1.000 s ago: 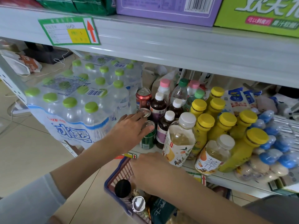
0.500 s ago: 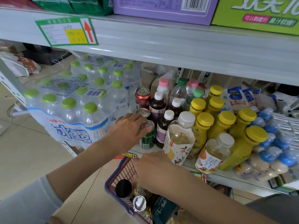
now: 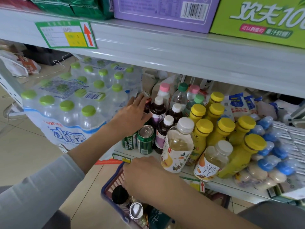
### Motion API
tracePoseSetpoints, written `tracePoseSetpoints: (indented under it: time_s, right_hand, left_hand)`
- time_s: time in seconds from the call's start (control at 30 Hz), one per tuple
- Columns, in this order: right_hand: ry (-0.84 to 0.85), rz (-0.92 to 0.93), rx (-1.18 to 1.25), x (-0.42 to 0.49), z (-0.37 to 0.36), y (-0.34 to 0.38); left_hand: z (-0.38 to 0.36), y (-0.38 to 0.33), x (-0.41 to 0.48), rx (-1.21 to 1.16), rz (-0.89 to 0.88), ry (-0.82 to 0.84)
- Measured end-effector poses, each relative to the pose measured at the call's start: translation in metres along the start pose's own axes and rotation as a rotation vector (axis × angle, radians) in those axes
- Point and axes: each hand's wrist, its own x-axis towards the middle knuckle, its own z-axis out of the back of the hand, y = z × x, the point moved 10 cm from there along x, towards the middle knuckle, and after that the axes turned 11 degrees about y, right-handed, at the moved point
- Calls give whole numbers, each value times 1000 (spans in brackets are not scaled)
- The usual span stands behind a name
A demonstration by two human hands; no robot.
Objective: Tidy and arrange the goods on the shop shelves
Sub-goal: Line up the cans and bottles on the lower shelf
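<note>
My left hand (image 3: 130, 117) reaches to the back of the lower shelf, its fingers curled round the side of a red can (image 3: 146, 98). Two green Tsingtao cans (image 3: 146, 140) stand upright at the shelf's front edge, just below that hand and free of it. Right of them stand dark juice bottles (image 3: 158, 111) with white caps. My right hand (image 3: 145, 176) lies palm down on the far rim of a blue shopping basket (image 3: 107, 187). Its fingers curl down out of sight.
A shrink-wrapped pack of green-capped water bottles (image 3: 66, 109) fills the shelf's left. Pale tea bottles (image 3: 179, 144), yellow-capped bottles (image 3: 219, 129) and leaning blue-capped small bottles (image 3: 272, 154) crowd the right. The upper shelf edge (image 3: 165, 53) overhangs. The basket holds a black-capped bottle (image 3: 119, 195) and a can (image 3: 136, 210).
My left hand has left the front green can and moved back and up to the red can. My right hand has stayed on the basket rim.
</note>
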Motion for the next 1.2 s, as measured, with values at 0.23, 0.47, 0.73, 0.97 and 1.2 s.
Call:
tracePoseSetpoints:
  time_s: [0.23, 0.47, 0.73, 0.97, 1.2]
  right_hand:
    - [-30, -9, -8, -6, 1, -5]
    - [38, -39, -3, -3, -8, -17]
    - [72, -50, -1, -3, -18, -19]
    - [38, -44, 5, -3, -16, -19]
    - [47, -54, -3, -3, -11, -19]
  left_hand:
    - [-14, 5, -4, 54, 36, 28]
    - [-5, 7, -15, 29, 17, 3]
    - [-11, 15, -13, 67, 33, 7]
    - [-25, 9, -22, -24, 92, 25]
    - [-28, 14, -27, -30, 150, 0]
